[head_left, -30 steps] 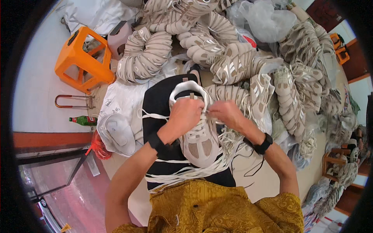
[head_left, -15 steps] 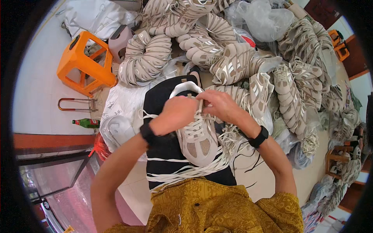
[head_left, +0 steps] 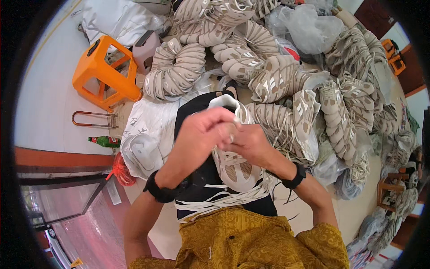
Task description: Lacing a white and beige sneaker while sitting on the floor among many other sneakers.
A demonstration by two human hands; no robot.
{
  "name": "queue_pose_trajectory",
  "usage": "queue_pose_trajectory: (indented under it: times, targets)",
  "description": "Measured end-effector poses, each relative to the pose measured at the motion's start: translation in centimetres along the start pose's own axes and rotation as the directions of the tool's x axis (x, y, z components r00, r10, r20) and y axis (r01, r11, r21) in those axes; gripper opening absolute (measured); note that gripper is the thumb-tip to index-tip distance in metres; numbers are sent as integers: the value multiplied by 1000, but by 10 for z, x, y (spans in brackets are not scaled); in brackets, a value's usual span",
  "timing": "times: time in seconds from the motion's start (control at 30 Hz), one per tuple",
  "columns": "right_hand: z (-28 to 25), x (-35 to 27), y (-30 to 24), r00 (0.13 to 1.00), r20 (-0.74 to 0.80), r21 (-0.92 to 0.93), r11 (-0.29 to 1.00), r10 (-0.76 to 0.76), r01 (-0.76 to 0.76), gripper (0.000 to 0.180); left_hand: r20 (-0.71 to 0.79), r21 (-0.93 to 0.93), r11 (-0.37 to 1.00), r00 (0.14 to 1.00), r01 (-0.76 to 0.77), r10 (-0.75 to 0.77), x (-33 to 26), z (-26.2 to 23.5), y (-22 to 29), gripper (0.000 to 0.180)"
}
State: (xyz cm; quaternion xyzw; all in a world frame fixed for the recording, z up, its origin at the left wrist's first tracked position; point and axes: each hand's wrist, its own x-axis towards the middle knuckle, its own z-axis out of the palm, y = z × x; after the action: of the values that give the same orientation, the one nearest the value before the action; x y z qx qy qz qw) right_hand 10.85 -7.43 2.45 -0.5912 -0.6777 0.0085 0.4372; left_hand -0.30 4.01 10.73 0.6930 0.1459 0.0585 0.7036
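A beige and white sneaker (head_left: 237, 172) lies on my lap, its toe toward me, with white laces across its front. Above its tongue and lacing my two hands meet, hiding that part of the shoe. My left hand (head_left: 201, 132) is closed, its fingertips bent toward the other hand and blurred. Against them my right hand (head_left: 251, 141) is closed in a pinch. A pale bit shows at the fingertips, too smeared to name. A bundle of loose white shoelaces (head_left: 219, 195) runs over the dark cloth (head_left: 190, 168) on my lap.
Rows of similar sneakers (head_left: 179, 67) are heaped ahead and to the right, some by clear plastic bags (head_left: 311, 29). On the left stand an orange stool (head_left: 105, 74), a green bottle (head_left: 105, 141) and a U-shaped metal lock (head_left: 94, 119). White sacking (head_left: 154, 112) lies beside my lap.
Both hands have come up off the sneaker's lacing and closer together, fingertips now meeting. The view has shifted slightly, so the surroundings sit a little further right.
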Motion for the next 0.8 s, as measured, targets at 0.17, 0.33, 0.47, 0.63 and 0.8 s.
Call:
queue_pose_trajectory:
  times: [0.17, 0.33, 0.47, 0.63, 0.8]
  targets:
    - [-48, -22, 15, 783, 66, 697, 533, 618, -479, 11, -278, -705, 673, 960, -225, 30, -10, -32, -17, 22]
    - [-95, -36, 67, 634, -198, 921, 364, 747, -141, 15, -583, -660, 443, 785, -607, 207, -44, -119, -48, 20]
    - [-121, -56, 107, 555, -156, 981, 194, 817, -10, 19, -842, -489, 454, 539, -745, -22, -67, -198, -86, 20]
    - [-148, -71, 134, 532, -132, 957, 247, 836, -152, 21, -840, -268, 850, 541, -453, 24, -61, -198, -126, 22]
    - [-167, -76, 137, 481, -195, 864, 381, 855, -328, 19, -908, 151, 984, 382, -92, 175, -31, -184, -113, 22]
